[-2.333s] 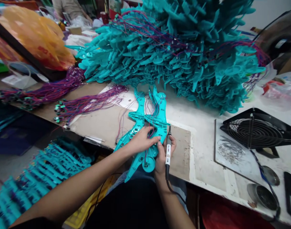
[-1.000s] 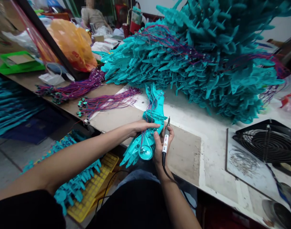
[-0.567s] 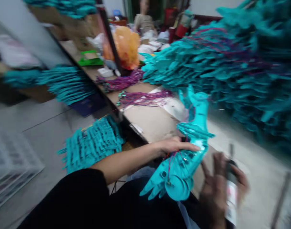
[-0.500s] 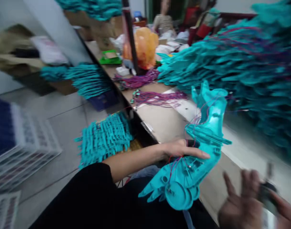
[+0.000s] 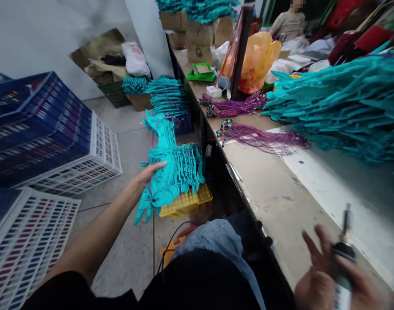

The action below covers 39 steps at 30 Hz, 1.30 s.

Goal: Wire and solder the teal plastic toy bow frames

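My left hand is closed on the edge of a turquoise plastic shell, with fingers behind it hidden. The shell is long, with pointed ends, and thin wires trail from it. It is against a row of similar turquoise shells on a yellow crate beside the workbench. Over the bench's near right part, my right hand grips an electric screwdriver with its bit pointing up. Two or so of that hand's fingers stretch away from the tool.
On the workbench lie bundles of purple-red wires and a big pile of turquoise shells. A dark post stands by an orange bag. Blue crates and white crates occupy the left floor. Someone sits far back.
My left hand has carried the turquoise shell from above the bench edge leftward to the row on the yellow crate. My right hand stays over the bench with the screwdriver. The view has turned left.
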Each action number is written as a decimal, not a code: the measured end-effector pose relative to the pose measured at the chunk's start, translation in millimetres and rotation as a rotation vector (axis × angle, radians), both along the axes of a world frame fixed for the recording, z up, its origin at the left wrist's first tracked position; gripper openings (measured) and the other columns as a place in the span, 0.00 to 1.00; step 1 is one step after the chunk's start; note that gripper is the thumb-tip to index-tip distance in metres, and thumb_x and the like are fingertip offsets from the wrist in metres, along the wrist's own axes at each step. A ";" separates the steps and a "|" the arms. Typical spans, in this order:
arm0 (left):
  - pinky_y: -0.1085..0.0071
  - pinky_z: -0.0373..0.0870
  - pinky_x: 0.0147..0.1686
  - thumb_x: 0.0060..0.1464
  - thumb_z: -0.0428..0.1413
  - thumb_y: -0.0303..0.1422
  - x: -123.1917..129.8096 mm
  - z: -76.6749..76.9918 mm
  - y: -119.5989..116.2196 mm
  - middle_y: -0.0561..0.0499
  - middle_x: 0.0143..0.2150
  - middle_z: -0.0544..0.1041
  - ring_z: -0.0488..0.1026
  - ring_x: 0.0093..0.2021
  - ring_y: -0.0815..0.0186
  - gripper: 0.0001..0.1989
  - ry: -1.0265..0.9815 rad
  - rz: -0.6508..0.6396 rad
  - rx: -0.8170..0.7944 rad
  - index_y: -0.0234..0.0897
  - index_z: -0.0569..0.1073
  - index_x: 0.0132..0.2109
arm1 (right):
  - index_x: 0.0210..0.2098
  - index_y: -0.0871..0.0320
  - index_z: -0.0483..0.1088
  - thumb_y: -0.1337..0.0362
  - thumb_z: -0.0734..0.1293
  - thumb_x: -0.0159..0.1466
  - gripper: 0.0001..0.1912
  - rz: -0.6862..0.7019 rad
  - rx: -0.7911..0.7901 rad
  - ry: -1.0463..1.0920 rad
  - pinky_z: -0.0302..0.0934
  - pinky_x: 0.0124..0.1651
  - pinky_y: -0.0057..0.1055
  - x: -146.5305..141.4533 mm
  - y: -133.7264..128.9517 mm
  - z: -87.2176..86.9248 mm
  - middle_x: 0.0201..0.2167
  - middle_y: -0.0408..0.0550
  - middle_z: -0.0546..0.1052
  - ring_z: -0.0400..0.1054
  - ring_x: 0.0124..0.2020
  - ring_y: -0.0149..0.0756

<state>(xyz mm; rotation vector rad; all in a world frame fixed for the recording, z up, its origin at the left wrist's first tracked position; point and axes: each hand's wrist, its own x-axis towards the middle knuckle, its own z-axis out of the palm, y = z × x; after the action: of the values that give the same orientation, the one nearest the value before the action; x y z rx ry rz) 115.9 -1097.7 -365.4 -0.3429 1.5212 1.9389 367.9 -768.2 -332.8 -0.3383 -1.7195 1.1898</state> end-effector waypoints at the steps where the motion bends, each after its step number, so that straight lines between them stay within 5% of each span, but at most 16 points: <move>1: 0.54 0.73 0.48 0.49 0.60 0.42 -11.4 -18.9 1.7 0.39 0.44 0.80 0.77 0.48 0.50 0.25 -0.024 0.003 0.046 0.32 0.72 0.52 | 0.46 0.52 0.68 0.58 0.69 0.58 0.16 0.104 0.097 -0.013 0.57 0.58 0.67 -11.9 -11.4 -2.4 0.52 0.57 0.74 0.66 0.57 0.56; 5: 0.54 0.72 0.52 0.52 0.58 0.37 -64.0 -99.3 28.3 0.42 0.43 0.81 0.77 0.47 0.53 0.24 -0.118 0.050 0.239 0.31 0.71 0.55 | 0.49 0.54 0.67 0.71 0.65 0.61 0.17 0.539 0.449 -0.221 0.64 0.58 0.52 -72.3 -47.7 -33.3 0.56 0.56 0.72 0.64 0.60 0.49; 10: 0.55 0.71 0.54 0.55 0.54 0.34 -121.2 -180.1 71.5 0.43 0.39 0.82 0.78 0.47 0.54 0.21 -0.231 0.058 0.316 0.28 0.72 0.54 | 0.50 0.56 0.67 0.70 0.64 0.63 0.16 0.663 0.583 -0.369 0.65 0.59 0.43 -166.3 -78.5 -93.5 0.55 0.56 0.73 0.62 0.62 0.45; 14: 0.55 0.71 0.53 0.56 0.53 0.37 -142.3 -218.6 94.2 0.42 0.39 0.82 0.78 0.47 0.54 0.21 -0.295 0.046 0.371 0.29 0.73 0.53 | 0.52 0.56 0.65 0.66 0.64 0.64 0.17 0.645 0.519 -0.483 0.63 0.60 0.44 -235.0 -91.3 -140.4 0.57 0.56 0.70 0.62 0.62 0.44; 19: 0.55 0.73 0.50 0.51 0.58 0.41 -149.1 -247.6 104.6 0.38 0.39 0.81 0.79 0.44 0.52 0.22 -0.317 0.024 0.416 0.27 0.75 0.47 | 0.56 0.56 0.61 0.60 0.66 0.62 0.24 0.603 0.413 -0.626 0.60 0.61 0.47 -299.3 -94.6 -193.8 0.60 0.58 0.66 0.59 0.64 0.48; 26: 0.60 0.75 0.43 0.41 0.66 0.45 -142.1 -257.5 104.7 0.38 0.37 0.81 0.80 0.38 0.53 0.25 -0.212 0.123 0.234 0.28 0.77 0.41 | 0.59 0.57 0.56 0.59 0.66 0.61 0.29 0.674 0.377 -0.751 0.64 0.55 0.45 -321.3 -94.7 -237.2 0.57 0.58 0.68 0.67 0.56 0.46; 32: 0.67 0.71 0.47 0.44 0.65 0.43 -140.9 -246.5 90.2 0.42 0.44 0.80 0.76 0.47 0.56 0.23 -0.029 0.298 -0.284 0.32 0.76 0.44 | 0.58 0.57 0.60 0.59 0.66 0.61 0.27 0.686 0.369 -0.717 0.60 0.60 0.48 -330.7 -111.7 -249.1 0.57 0.58 0.68 0.63 0.59 0.47; 35: 0.66 0.69 0.49 0.47 0.64 0.40 -130.9 -231.2 76.2 0.42 0.44 0.79 0.74 0.51 0.54 0.19 0.041 0.243 -0.571 0.33 0.75 0.44 | 0.55 0.60 0.63 0.58 0.67 0.61 0.24 0.688 0.374 -0.732 0.59 0.60 0.50 -325.5 -123.2 -242.2 0.55 0.60 0.69 0.62 0.60 0.49; 39: 0.62 0.72 0.47 0.57 0.58 0.37 -116.0 -194.4 71.9 0.45 0.42 0.77 0.75 0.46 0.59 0.12 0.180 -0.028 -0.774 0.32 0.74 0.43 | 0.51 0.58 0.66 0.53 0.67 0.62 0.22 0.576 0.471 -0.666 0.62 0.58 0.46 -286.4 -131.3 -206.1 0.54 0.59 0.71 0.62 0.60 0.48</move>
<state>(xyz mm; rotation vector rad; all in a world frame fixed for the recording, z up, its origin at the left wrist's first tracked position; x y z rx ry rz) -0.1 -1025.7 -559.8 -0.4706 2.3456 1.3080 81.5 -899.5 -539.0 0.0817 -2.7397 1.0670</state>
